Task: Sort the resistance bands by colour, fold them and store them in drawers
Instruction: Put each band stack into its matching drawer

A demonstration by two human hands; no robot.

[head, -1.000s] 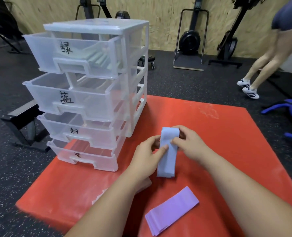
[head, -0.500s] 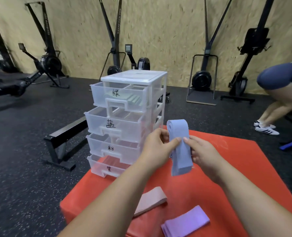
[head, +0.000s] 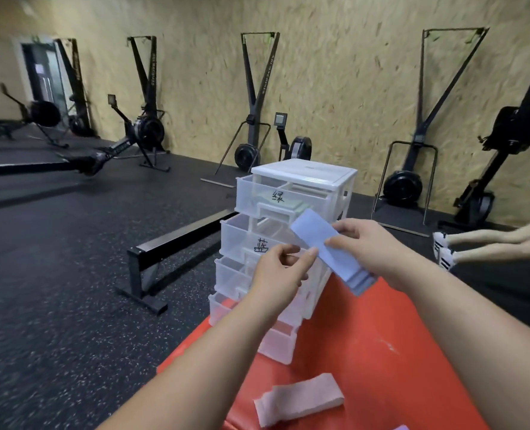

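"Over the red mat [head: 366, 352], right in front of the drawer tower [head: 304, 175]: that's where I have the blue band [head: 328, 246], up in the air at about the height of the second drawer."

"Which hand has it?"

"Mostly my right hand [head: 369, 246]. The thumb is on top and the fingers are underneath, pinching it about mid-length. My left hand [head: 280, 271] is curled with its thumb tip against the band's near edge. Whether it truly grips, I can't tell."

"How does it lie?"

"Folded flat. Its long axis slants from the upper left, by the front of the green drawer [head: 251, 193], down to the lower right below my right palm. The blue drawer [head: 238, 240], marked 蓝, stands pulled out just beyond my hands and to their left, so the upper-left end points the way in. My left hand is nearer that drawer and half covers its front. I'd judge the right should carry the band in while the left clears off."

"What's changed from half a second ago?"

"Then the band hung almost upright between both hands, fold on top, at the tower's right side. Now it's tipped over, broad face up, and has swung left across the drawer fronts. The pink band [head: 300, 398] lies on the mat close to me, as it did then."
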